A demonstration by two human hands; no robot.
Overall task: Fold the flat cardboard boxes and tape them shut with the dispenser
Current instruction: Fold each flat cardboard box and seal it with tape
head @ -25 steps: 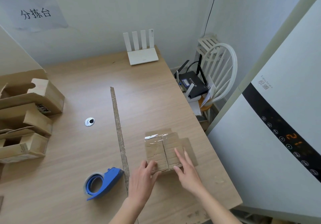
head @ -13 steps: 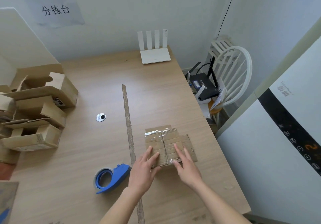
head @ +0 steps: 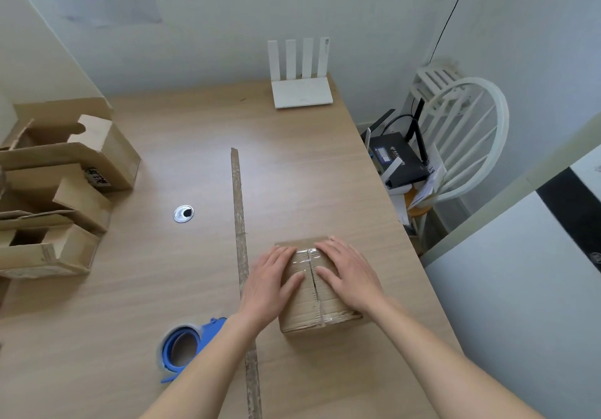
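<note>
Two hands (head: 270, 283) (head: 349, 274) press flat on one taped box (head: 313, 305).

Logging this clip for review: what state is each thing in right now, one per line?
cardboard box: flaps closed, clear tape along the centre seam.
left hand: flat, pressing the box top.
right hand: flat, pressing the box top.
tape dispenser: lying on the table, untouched.
boxes at the left: folded, flaps open.
</note>
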